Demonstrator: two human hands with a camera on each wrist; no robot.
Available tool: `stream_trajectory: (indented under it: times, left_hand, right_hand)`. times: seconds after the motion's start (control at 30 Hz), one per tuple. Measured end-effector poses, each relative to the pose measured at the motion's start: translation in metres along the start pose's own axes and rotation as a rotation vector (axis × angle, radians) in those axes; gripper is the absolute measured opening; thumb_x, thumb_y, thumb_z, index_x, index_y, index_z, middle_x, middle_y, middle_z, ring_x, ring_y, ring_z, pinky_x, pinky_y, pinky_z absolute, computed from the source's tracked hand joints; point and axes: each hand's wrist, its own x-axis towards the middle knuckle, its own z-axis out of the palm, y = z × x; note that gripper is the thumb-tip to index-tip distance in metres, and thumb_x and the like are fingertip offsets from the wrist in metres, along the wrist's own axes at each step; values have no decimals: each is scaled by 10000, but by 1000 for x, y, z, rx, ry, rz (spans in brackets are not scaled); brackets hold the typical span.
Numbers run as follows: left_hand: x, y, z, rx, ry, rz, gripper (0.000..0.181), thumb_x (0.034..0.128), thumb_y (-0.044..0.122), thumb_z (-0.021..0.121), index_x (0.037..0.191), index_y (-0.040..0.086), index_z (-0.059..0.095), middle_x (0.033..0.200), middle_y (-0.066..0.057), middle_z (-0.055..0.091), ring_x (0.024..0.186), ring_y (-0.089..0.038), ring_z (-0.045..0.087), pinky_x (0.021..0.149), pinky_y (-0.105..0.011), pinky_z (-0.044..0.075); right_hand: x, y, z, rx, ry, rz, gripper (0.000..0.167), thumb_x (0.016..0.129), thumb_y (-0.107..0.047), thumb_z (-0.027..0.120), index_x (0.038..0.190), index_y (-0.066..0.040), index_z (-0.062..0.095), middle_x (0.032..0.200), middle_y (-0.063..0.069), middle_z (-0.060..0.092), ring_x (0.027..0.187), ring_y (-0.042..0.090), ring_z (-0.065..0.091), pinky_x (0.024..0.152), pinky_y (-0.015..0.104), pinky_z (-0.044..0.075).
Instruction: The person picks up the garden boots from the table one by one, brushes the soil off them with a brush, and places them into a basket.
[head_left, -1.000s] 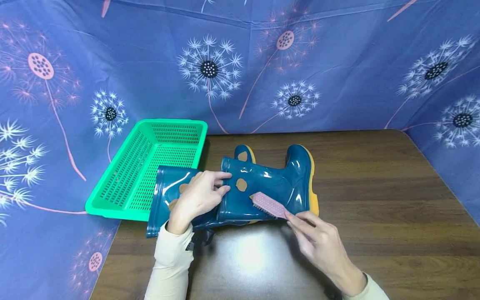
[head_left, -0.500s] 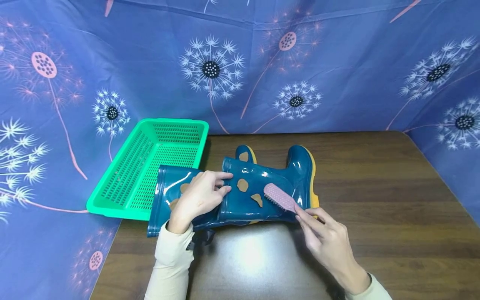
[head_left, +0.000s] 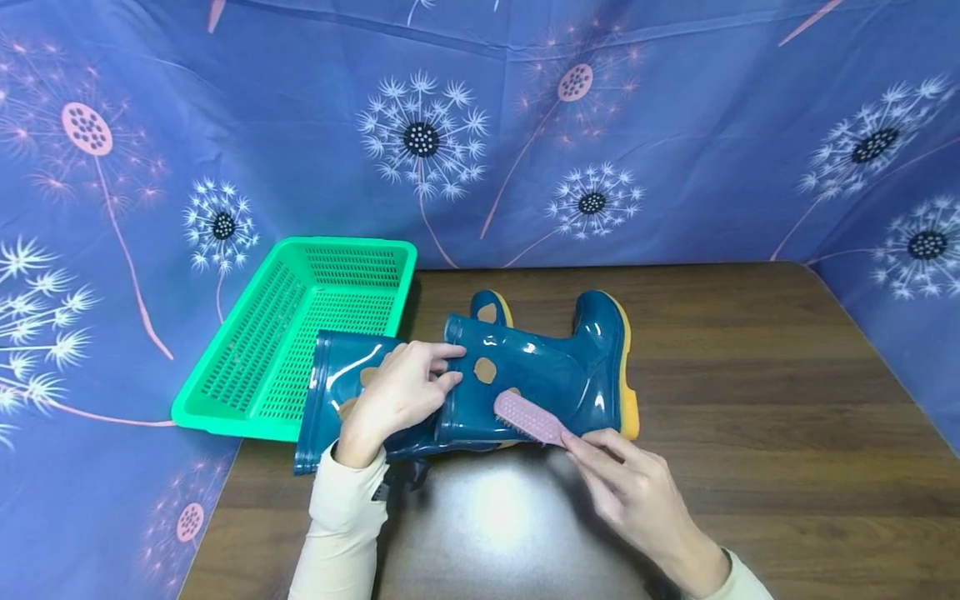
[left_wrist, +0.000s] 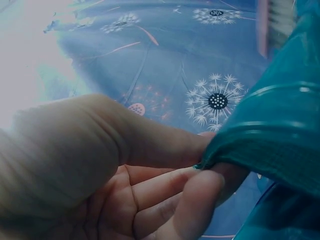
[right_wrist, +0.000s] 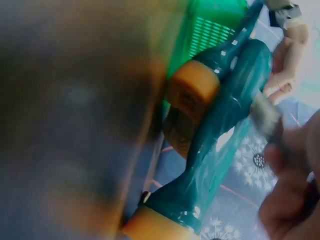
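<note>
Left hand (head_left: 397, 396): thumb and fingers pinch the rim (head_left: 447, 408) of a glossy teal-blue rubber boot with a yellow sole (head_left: 547, 358), its position unchanged over the last second. Right hand (head_left: 633, 492): fingers closed round the handle of a pale pink, dark-bristled plastic brush (head_left: 529, 418). Half a second ago the brush lay nearer the ankle, baring a flat brown patch (head_left: 515, 390) on the shaft; it has since shifted back toward the rim and covers most of that patch. This is judged a back-and-forth brushing stroke, with the patch not yet removed. The brush slants, handle toward the right hand, head away and to the left, bristles down. The boot lies on its side on the brown wood-grain table (head_left: 750, 375), shaft axis running left to right, opening left, toe pointing away from the person, sole facing right. Partly beneath it lies a matching teal-blue boot (head_left: 330, 417), opening also left. Beyond that, farther left, stands a green perforated plastic basket (head_left: 232, 432); a blue dandelion-print cloth (head_left: 675, 125) hangs behind.
</note>
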Motion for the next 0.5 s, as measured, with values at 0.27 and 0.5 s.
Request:
stream_trajectory:
  times: [0.27,0.5]
  left_hand:
    - [1,-1,0,-2,-7,5,431,1036,182,707,1462,143,663,1295,-100,771,1163,-272,758,851,-408,616]
    - [0,-2,-1,1,0,5,431,1037,179,705,1464,146,662,1291,-101,773,1142,-268,762,828,-375,614]
  right_hand:
    - [4,3,-2,-94,76,2,386,1103,-321,588,1118,-25,836,890,68,735,583,103,581,487,156,425]
    - [5,2,-2,-153,-8,37,429,1121,-350,528,1142,-50,833,906,58,728,555,78,549,463,147,398]
